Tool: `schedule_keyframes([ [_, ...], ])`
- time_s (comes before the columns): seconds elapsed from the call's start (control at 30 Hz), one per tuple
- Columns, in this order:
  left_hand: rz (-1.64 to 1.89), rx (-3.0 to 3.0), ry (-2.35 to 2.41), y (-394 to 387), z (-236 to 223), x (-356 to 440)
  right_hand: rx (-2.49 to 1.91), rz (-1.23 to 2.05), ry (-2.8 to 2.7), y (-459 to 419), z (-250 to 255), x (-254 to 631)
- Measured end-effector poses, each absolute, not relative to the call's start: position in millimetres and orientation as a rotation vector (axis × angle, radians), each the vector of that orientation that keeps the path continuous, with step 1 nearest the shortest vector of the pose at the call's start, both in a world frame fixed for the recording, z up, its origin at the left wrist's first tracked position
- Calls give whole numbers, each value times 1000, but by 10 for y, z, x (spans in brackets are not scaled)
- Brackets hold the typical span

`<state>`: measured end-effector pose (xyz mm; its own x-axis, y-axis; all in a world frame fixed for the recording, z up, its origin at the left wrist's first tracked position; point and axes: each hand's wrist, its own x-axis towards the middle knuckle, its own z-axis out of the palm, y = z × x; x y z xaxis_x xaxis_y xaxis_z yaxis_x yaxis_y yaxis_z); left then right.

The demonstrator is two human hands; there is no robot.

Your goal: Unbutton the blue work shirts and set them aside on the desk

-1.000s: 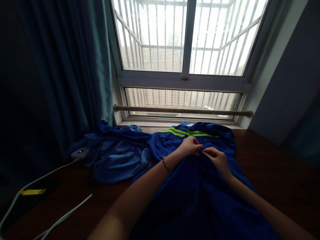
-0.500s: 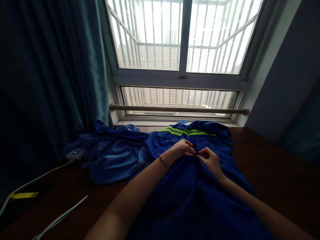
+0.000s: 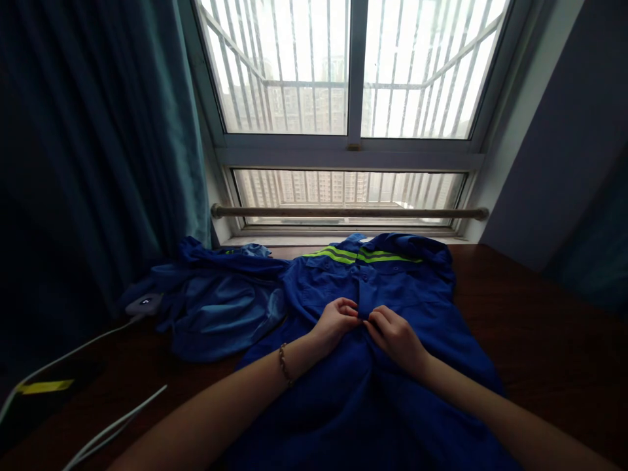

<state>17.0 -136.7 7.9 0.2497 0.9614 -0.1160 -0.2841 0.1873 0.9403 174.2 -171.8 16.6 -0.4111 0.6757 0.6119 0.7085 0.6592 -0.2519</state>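
While your left hand (image 3: 335, 324) pinched one blue garment (image 3: 417, 291), lime-striped, at centre front, your right hand (image 3: 396, 337) pinched alongside.

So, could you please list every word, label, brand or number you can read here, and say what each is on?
No text is readable in this view.
Pale device: a small light mark on a dark patch, too small to read.
Yellow strip: no lettering can be made out.
Blue garment: a small white patch shows at the collar, too small to tell whether it bears print.
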Motion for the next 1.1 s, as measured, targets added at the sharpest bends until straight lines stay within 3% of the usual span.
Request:
schedule_keyframes([
  [0.17,1103,1044,831,-1425,45,150,-1094,-292,-2275,-1737,213,1747],
  [0.3,1096,1158,885,-1414,20,148,-1140,-269,-2355,-1713,233,1743],
  [0.57,1056,1206,905,-1444,111,153,-1268,773,-1939,-1433,86,1811],
  [0.67,1036,1248,904,-1439,163,162,-1225,993,-1889,-1365,60,1837],
  [0.73,1022,1309,903,-1421,165,161,-1252,919,-1942,-1397,83,1836],
  [0.87,970,1355,954,-1374,91,154,-1201,241,-2149,-1559,171,1796],
  [0.93,957,1325,971,-1370,51,155,-1162,113,-2162,-1598,200,1780],
  [1.0,985,1314,970,-1385,37,159,-1202,347,-2096,-1578,212,1780],
  [1.1,1019,1346,956,-1429,67,165,-1231,994,-1866,-1487,228,1812],
])
